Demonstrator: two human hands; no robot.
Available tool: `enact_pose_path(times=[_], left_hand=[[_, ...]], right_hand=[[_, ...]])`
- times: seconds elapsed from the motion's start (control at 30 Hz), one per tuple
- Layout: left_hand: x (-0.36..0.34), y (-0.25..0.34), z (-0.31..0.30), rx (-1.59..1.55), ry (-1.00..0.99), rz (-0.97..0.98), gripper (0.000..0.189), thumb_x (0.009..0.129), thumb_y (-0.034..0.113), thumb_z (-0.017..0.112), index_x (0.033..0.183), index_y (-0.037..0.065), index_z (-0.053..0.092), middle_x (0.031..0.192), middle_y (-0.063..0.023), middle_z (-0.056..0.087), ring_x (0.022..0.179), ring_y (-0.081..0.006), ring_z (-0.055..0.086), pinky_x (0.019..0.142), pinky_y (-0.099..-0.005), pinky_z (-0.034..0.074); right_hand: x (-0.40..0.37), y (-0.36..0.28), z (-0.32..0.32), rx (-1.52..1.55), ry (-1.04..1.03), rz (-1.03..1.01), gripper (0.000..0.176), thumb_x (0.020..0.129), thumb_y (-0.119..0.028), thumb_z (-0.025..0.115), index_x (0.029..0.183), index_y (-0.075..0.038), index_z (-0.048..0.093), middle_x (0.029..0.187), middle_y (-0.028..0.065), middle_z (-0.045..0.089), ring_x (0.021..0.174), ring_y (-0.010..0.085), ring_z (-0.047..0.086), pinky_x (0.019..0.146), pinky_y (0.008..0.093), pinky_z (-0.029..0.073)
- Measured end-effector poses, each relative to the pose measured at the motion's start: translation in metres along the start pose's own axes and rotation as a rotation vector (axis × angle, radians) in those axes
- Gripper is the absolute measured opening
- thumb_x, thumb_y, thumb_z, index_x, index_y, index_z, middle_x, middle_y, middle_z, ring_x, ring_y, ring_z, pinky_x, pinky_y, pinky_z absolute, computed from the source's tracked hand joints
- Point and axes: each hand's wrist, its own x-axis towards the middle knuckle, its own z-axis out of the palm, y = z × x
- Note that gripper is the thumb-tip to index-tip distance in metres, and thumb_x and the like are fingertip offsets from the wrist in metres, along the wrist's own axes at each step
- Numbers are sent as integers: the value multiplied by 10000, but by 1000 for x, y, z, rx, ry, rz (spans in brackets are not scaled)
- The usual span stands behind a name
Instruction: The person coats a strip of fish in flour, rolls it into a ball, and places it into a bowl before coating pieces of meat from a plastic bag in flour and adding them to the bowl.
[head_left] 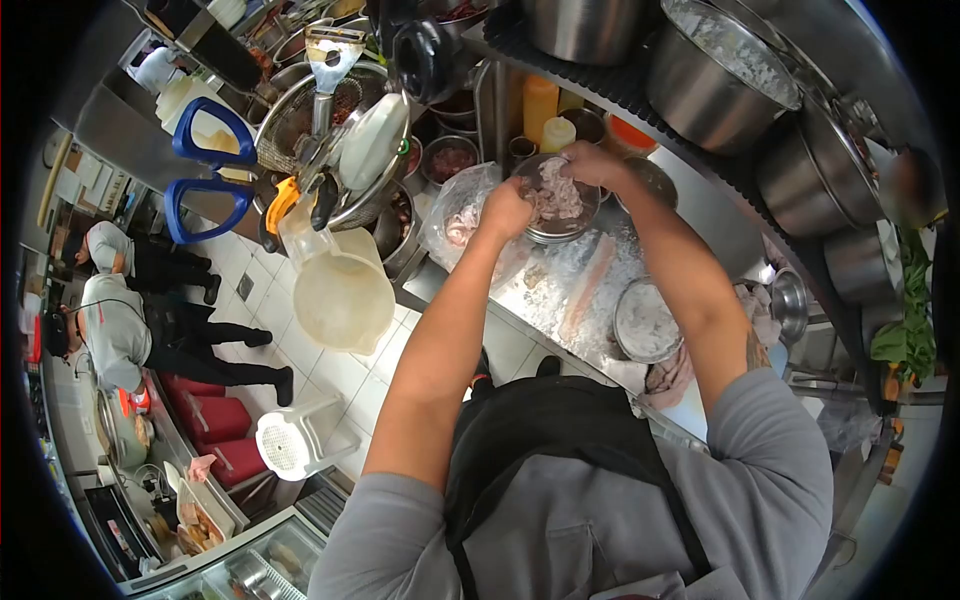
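A metal bowl (547, 232) with pale pink raw meat pieces (560, 193) in it stands on the floury counter. My left hand (508, 208) is closed at the bowl's left rim, against the meat; what its fingers hold is hidden. At the far right side of the bowl, my right hand (592, 166) has its fingers closed on some of the meat. Left of the bowl lies a clear plastic bag (460, 213) with more raw meat. A long pale pink strip (588, 285) rests on the counter in front of the bowl, beside a bowl of white flour (646, 320).
Squeeze bottles (540, 103) stand behind the bowl. Overhead, a shelf (640, 105) carries large metal pots (720, 75). A strainer basket (335, 130) with utensils and a plastic pitcher (345, 300) are at left. A crumpled cloth (668, 380) hangs near the counter edge. Two people (120, 320) stand farther left.
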Motion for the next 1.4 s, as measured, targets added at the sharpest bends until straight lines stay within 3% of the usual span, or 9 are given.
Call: enact_pose_path(times=[0.07,0.37,0.57,0.77,0.87,1.0,1.1,1.2,1.4], left_hand=[[-3,16,-3,-89,26,35,508,824,192,669,1277,-22,581,1167,-263,661,1134,-397,619,958,-422,482],[19,15,20,-297,15,4,385,820,110,685,1170,-46,645,1027,-181,715,943,-279,667,857,-364,495],[22,-1,20,-237,3,-29,300,829,86,653,1101,-36,691,982,-170,723,889,-254,667,826,-353,496],[11,8,1,-227,17,-63,311,840,77,633,1126,-39,676,1002,-163,720,909,-244,663,827,-348,491],[13,10,-6,-238,-19,-38,276,850,83,626,1092,-39,676,982,-150,718,896,-232,662,814,-347,491],[24,14,-14,-182,-36,52,236,858,87,617,1053,-32,675,950,-136,717,872,-213,660,792,-348,492],[30,21,-21,-106,-25,99,254,843,81,618,1064,-33,672,942,-147,717,871,-233,665,797,-354,492],[32,33,-27,-72,2,151,310,818,170,635,1056,-21,688,1004,-264,692,988,-414,660,866,-444,501],[32,56,-36,-110,67,218,340,820,159,595,1100,-21,663,1047,-285,675,1030,-438,640,891,-455,492]], right_hand=[[-23,-27,-16,287,-66,25,232,835,-20,598,1049,30,670,906,38,673,825,103,615,692,257,484],[-27,-22,-20,576,-130,-109,345,845,61,531,1173,18,628,1069,60,684,942,142,643,799,273,519],[-27,-13,-9,536,49,-70,261,829,32,567,1062,7,684,930,57,710,809,137,653,723,282,522],[-29,-12,4,167,189,33,316,791,-55,634,1101,-20,682,999,131,722,888,221,691,788,337,534],[-23,6,24,-307,97,-99,418,764,-115,653,1179,-67,670,1091,162,704,995,288,677,864,379,524],[-36,-15,24,-292,-110,3,550,754,-116,675,1300,-101,615,1161,171,680,1080,314,644,954,362,494],[-39,-21,22,-201,126,-26,490,783,-125,644,1264,-37,616,1195,154,680,1102,274,644,946,353,494],[-35,-20,23,325,143,-258,450,779,-34,649,1228,-27,629,1130,115,698,1035,201,650,928,319,495],[-26,-18,19,342,87,-300,379,787,-34,628,1165,-26,653,1089,113,714,999,210,669,908,336,507]])
